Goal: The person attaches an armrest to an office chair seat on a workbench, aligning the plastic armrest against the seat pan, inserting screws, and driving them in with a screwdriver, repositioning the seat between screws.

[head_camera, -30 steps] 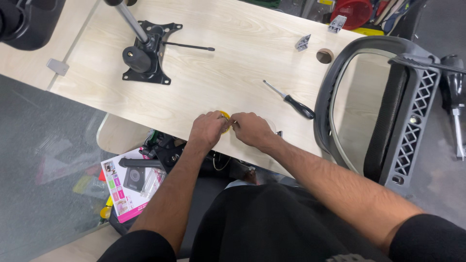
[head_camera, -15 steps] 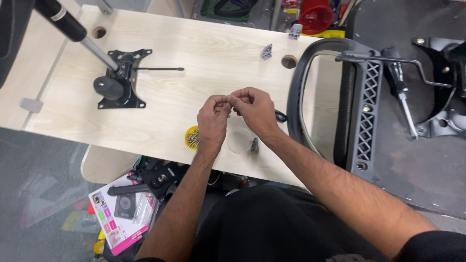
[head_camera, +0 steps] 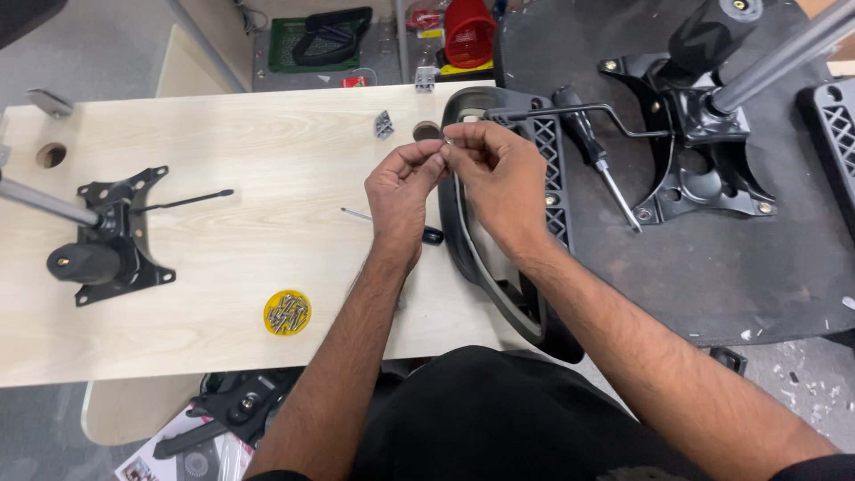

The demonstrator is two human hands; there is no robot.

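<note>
While your left hand [head_camera: 401, 189] and right hand [head_camera: 499, 174] pinch a tiny silvery screw [head_camera: 447, 142] between fingertips above the black chair back [head_camera: 499, 267], the yellow screw dish [head_camera: 287, 312] sits left of it on the pale wooden tabletop [head_camera: 249, 142], grey floor beyond

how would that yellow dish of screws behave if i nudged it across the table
The yellow dish looks small and shallow, so it probably slides easily on the smooth table rather than tipping. The screws lie loose in a pile, so a quick push would likely scatter or rattle them. It seems light for its size.
</note>
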